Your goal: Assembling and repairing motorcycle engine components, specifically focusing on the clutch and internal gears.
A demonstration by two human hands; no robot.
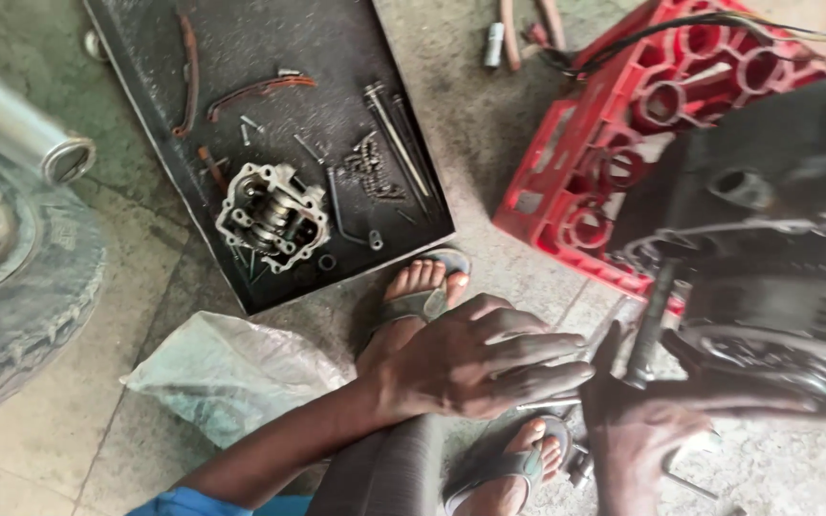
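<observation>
My left hand [475,361] reaches in from the lower left with its fingers stretched flat and pointing right. They lie over a thin metal rod [545,405], and no grip on it shows. My right hand [644,432] is just to its right, palm up, with fingers extended toward a dark motorcycle engine [786,239]. A dark rod-shaped tool [650,320] stands upright in the crook between its thumb and fingers, its top reaching the engine. The engine rests on a red plastic crate [580,143] and is blurred.
A black metal tray [270,48] on the concrete floor holds a grey cylinder head part [272,215], chain guides, long bolts and a small chain. A tyre [21,287] and a chrome pipe [21,124] are at the left. A plastic bag [231,373] lies near my sandalled feet [421,287].
</observation>
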